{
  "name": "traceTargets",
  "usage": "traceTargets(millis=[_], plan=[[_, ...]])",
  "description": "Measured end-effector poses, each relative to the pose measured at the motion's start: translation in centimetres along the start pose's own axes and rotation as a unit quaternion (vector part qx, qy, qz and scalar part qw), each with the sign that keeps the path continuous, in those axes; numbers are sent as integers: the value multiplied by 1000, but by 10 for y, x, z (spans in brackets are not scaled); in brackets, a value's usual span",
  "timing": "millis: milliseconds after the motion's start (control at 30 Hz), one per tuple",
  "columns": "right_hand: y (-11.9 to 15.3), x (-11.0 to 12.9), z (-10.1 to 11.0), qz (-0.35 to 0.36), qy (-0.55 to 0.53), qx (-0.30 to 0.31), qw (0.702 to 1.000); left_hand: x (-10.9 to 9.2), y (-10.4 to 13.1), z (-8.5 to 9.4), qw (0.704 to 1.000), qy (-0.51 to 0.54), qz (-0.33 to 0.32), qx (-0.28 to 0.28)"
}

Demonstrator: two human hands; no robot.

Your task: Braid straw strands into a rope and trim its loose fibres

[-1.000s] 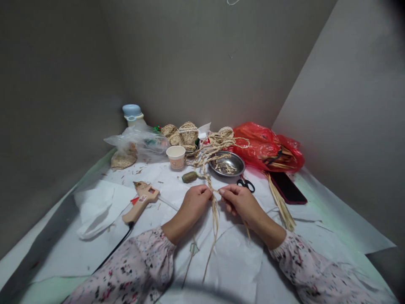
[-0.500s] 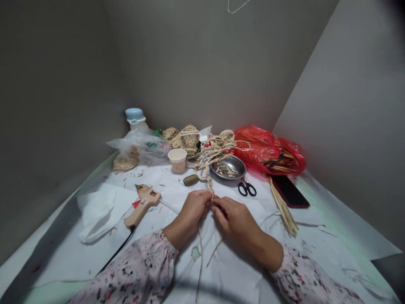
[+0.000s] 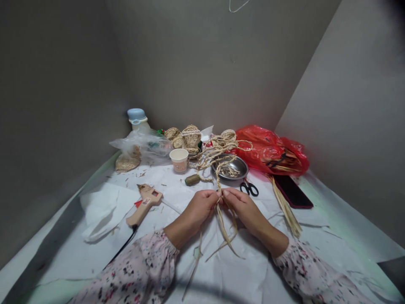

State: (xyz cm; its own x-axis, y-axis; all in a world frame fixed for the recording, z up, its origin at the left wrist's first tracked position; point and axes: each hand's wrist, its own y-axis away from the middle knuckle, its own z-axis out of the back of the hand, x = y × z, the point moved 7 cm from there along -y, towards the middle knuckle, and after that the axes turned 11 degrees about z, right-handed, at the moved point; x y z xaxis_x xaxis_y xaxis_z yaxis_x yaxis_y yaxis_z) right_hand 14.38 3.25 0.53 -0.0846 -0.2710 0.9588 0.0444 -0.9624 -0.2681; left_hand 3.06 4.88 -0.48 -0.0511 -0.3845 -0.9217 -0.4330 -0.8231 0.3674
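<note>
Change: both hands have shifted slightly toward the far edge since a half second ago, and the loose straw ends now fan out below them.
Left hand (image 3: 202,206): fingers pinched shut on the straw braid (image 3: 218,169), at mid-table.
Right hand (image 3: 242,205): fingertips closed on the same braid, touching the left hand's.
Braid: runs from the pinch toward the steel bowl (image 3: 238,169) near the far edge.
Loose strands (image 3: 228,236): hang toward the near edge over white paper (image 3: 240,270).
Nearby: scissors (image 3: 249,188) just right of the hands; glue gun (image 3: 144,204) to the left.

Pale pink floral sleeves, gathered at cuffs
</note>
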Motion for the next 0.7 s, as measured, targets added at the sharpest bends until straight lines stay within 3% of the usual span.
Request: traceTargets(millis=[100, 200, 467, 700], plan=[[3, -9, -10, -57, -82, 31, 995, -4, 2, -6, 1000, -2, -6, 24], [5, -16, -8, -93, -90, 28, 991, -5, 2, -9, 999, -4, -6, 49], [1, -17, 4, -71, -45, 11, 996, 7, -3, -3, 998, -2, 11, 54], [-3, -7, 6, -29, -18, 15, 999, 3, 0, -5, 998, -32, 5, 50]])
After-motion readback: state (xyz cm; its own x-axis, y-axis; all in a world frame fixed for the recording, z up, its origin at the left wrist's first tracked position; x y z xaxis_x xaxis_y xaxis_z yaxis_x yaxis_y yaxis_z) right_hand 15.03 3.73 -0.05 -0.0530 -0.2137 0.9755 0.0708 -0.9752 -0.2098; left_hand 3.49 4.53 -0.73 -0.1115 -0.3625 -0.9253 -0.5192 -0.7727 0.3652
